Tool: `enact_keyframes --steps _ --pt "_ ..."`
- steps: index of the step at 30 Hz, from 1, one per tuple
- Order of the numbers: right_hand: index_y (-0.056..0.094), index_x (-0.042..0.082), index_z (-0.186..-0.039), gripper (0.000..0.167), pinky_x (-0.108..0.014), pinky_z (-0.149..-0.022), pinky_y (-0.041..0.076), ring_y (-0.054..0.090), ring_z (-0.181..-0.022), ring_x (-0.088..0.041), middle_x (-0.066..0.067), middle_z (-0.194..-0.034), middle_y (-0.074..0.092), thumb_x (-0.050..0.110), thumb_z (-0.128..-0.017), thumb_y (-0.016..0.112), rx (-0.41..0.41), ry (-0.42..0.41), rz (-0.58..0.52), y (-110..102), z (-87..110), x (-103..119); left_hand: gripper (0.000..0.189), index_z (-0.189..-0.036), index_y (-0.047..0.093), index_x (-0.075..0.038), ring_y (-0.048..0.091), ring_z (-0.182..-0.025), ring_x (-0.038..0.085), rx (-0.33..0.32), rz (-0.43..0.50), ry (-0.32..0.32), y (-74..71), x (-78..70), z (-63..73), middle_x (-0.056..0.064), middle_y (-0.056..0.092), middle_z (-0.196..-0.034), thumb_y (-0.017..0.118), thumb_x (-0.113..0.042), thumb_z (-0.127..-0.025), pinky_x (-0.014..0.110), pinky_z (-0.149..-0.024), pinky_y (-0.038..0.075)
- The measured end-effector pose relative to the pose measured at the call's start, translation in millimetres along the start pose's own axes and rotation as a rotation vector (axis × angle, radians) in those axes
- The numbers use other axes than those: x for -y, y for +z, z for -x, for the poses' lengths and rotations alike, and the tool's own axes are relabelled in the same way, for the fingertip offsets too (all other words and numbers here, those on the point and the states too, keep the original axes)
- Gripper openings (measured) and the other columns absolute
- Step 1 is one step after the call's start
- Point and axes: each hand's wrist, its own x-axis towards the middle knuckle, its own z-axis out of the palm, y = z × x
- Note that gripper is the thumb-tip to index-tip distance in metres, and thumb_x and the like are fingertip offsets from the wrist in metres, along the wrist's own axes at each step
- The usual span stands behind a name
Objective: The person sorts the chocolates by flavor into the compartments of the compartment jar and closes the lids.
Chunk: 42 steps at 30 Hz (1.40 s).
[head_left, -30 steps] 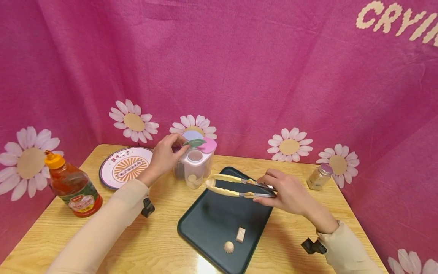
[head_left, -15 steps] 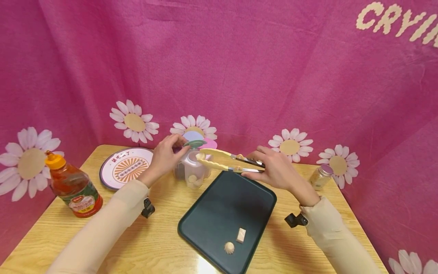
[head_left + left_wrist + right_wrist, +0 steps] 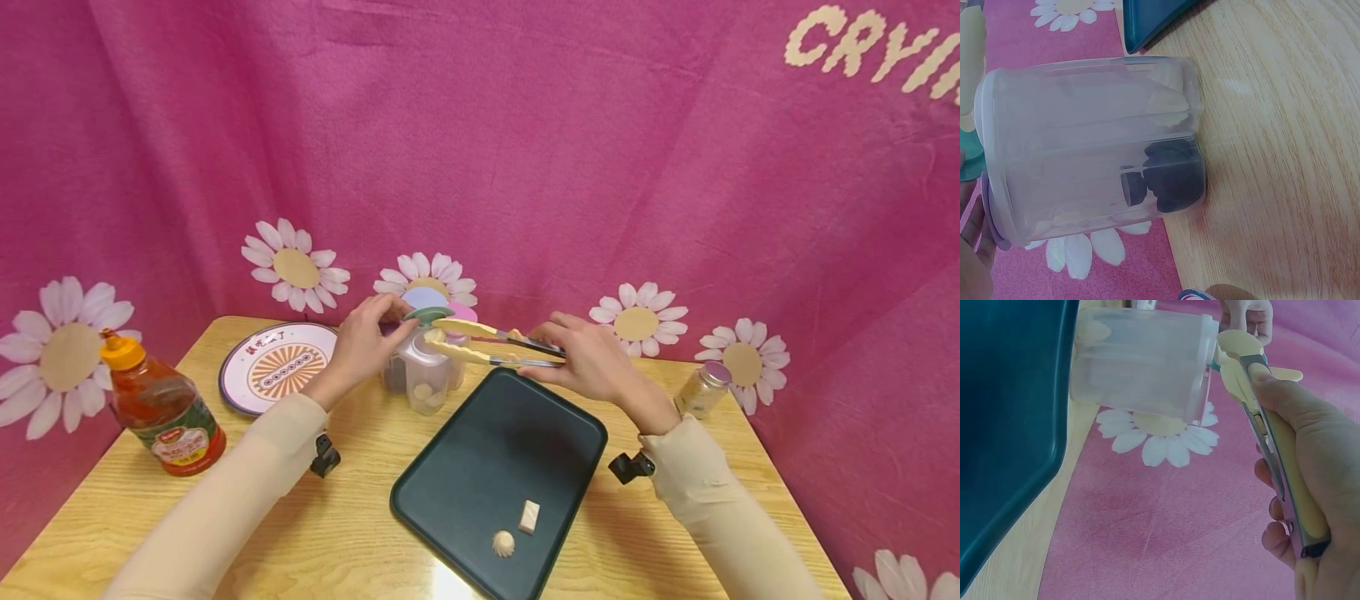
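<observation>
At the back of the table stands a clear multi-compartment container (image 3: 427,379). My left hand (image 3: 365,337) pinches its raised green flap lid (image 3: 430,315). With my right hand (image 3: 588,358) I grip metal tongs with yellow tips (image 3: 463,354). The tips are over the container's opening beneath the green lid, a small pale piece (image 3: 432,336) at their ends. In the left wrist view, pale pieces (image 3: 1168,106) lie in one compartment and dark pieces (image 3: 1175,178) in another. The right wrist view shows the tongs (image 3: 1285,465) between thumb and fingers.
A dark tray (image 3: 487,467) holds a small pale block (image 3: 528,517) and a swirled piece (image 3: 503,543). At left are a patterned plate (image 3: 240,379) and a red sauce bottle (image 3: 168,408). A small purple-lidded jar (image 3: 703,389) stands at right, before a pink cloth (image 3: 525,167).
My right hand has carried the tongs up and left from above the tray to the container's opening. My left hand has stayed at the green lid.
</observation>
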Motion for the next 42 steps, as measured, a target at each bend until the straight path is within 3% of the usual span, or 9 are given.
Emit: enact_keyframes --steps 10,18,23,26,30,34,42 --pt "0.078 0.013 -0.116 0.052 -0.024 -0.058 0.045 0.066 -0.075 -0.015 -0.003 -0.098 0.073 0.047 -0.079 0.090 -0.010 -0.002 -0.005 -3 4.6 0 0.014 -0.103 0.069 -0.003 0.069 -0.094 0.030 -0.003 0.002 0.004 0.6 0.4 -0.1 0.016 0.072 -0.100 0.078 -0.010 -0.095 0.047 -0.085 0.060" --pt "0.078 0.012 -0.115 0.053 -0.024 -0.060 0.043 0.061 -0.077 -0.014 -0.002 -0.095 0.071 0.047 -0.078 0.090 0.005 0.015 -0.015 -16 29.8 1 0.014 -0.102 0.069 -0.004 0.070 -0.094 0.029 -0.008 -0.005 0.006 0.9 -0.1 -0.2 0.016 0.072 -0.099 0.079 -0.010 -0.094 0.046 -0.085 0.059" --pt "0.078 0.013 -0.113 0.069 -0.023 -0.059 0.042 0.060 -0.075 -0.011 -0.002 -0.095 0.071 0.076 -0.089 0.066 -0.025 -0.017 0.011 -23 54.8 -2 0.014 -0.102 0.069 -0.004 0.069 -0.094 0.030 -0.006 -0.007 -0.002 0.7 -0.2 -0.8 0.016 0.073 -0.099 0.079 -0.011 -0.094 0.046 -0.086 0.059" --pt "0.078 0.014 -0.111 0.077 -0.021 -0.059 0.042 0.056 -0.073 -0.008 0.000 -0.096 0.071 0.083 -0.089 0.053 -0.033 -0.016 0.030 -27 71.9 -3 0.014 -0.102 0.069 -0.004 0.069 -0.094 0.030 -0.004 -0.006 -0.001 0.8 -0.1 -1.2 0.016 0.073 -0.099 0.079 -0.011 -0.094 0.046 -0.086 0.059" --pt "0.077 0.015 -0.108 0.062 -0.017 -0.057 0.037 0.050 -0.071 -0.003 0.004 -0.091 0.067 0.072 -0.086 0.073 -0.036 -0.003 0.053 -32 95.9 -2 0.014 -0.102 0.070 -0.004 0.070 -0.094 0.030 0.000 -0.002 -0.004 0.7 -0.5 -1.2 0.016 0.073 -0.099 0.079 -0.011 -0.094 0.046 -0.086 0.060" --pt "0.076 0.017 -0.106 0.050 -0.014 -0.055 0.032 0.043 -0.069 0.003 0.011 -0.087 0.061 0.055 -0.076 0.090 -0.033 0.018 0.062 -34 120.4 -1 0.014 -0.103 0.069 -0.003 0.070 -0.095 0.030 0.002 0.000 -0.004 0.8 -0.3 -1.0 0.016 0.073 -0.100 0.078 -0.010 -0.095 0.047 -0.087 0.060" --pt "0.075 0.024 -0.102 0.047 -0.013 -0.057 0.032 0.040 -0.068 0.010 0.020 -0.084 0.055 0.046 -0.066 0.096 -0.005 0.085 0.068 -33 165.4 6 0.014 -0.103 0.069 -0.002 0.070 -0.094 0.031 -0.003 0.007 -0.002 -0.3 -1.4 0.2 0.018 0.072 -0.100 0.078 -0.009 -0.094 0.048 -0.086 0.060"
